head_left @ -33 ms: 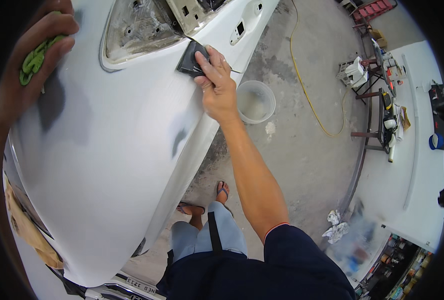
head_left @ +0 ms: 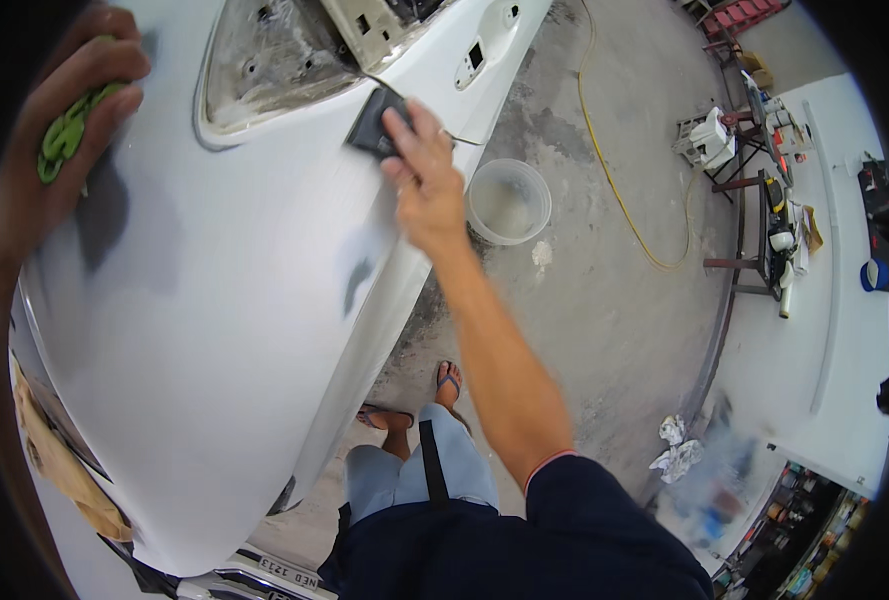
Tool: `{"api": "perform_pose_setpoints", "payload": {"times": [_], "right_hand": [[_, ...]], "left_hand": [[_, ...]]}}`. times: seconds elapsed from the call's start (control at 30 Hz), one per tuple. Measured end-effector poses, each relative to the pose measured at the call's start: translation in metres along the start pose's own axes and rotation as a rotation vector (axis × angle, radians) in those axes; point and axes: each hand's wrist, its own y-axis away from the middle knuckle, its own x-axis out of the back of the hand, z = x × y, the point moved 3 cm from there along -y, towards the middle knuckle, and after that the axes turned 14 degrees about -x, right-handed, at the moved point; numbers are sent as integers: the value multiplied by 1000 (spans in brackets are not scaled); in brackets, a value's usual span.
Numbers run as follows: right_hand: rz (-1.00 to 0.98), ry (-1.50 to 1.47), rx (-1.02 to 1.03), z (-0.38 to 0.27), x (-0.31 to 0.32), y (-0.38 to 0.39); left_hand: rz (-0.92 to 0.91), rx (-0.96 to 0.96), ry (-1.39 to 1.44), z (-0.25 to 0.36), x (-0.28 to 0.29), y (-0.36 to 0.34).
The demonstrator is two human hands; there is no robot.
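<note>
My right hand [head_left: 426, 185] is closed on a black sanding block [head_left: 372, 125], which lies against the white car body panel [head_left: 254, 340] just below the corner of a bare lamp opening [head_left: 274, 70]. The hand is slightly smeared by motion. At the upper left, my left hand [head_left: 84, 110] is wrapped round a crumpled green cloth [head_left: 66, 140], held over the panel. A dark grey patch [head_left: 104, 215] shows on the paint beside it, and a smaller grey patch [head_left: 358, 285] lies near the panel's lower right edge.
A clear plastic bucket [head_left: 509, 203] with cloudy liquid stands on the concrete floor near my right forearm. A yellow hose [head_left: 604, 165] curves beyond it. Metal stands [head_left: 759, 235] with tools line the right side, and crumpled white paper [head_left: 676, 460] lies lower right.
My right hand and the sanding block have shifted slightly left along the panel. My left hand stays closed round the green cloth, nearly in place.
</note>
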Motion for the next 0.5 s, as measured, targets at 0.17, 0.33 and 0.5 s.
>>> {"api": "perform_pose_setpoints", "payload": {"times": [0.17, 0.33, 0.5], "right_hand": [[-353, 208, 417, -1, -8, 40], [-164, 141, 301, -4, -4, 17], [-145, 180, 359, 0, -4, 9]], "left_hand": [[-98, 31, -2, 0, 12, -4], [-158, -33, -27, -2, 26, -14], [-229, -71, -58, 1, 33, -16]]}}
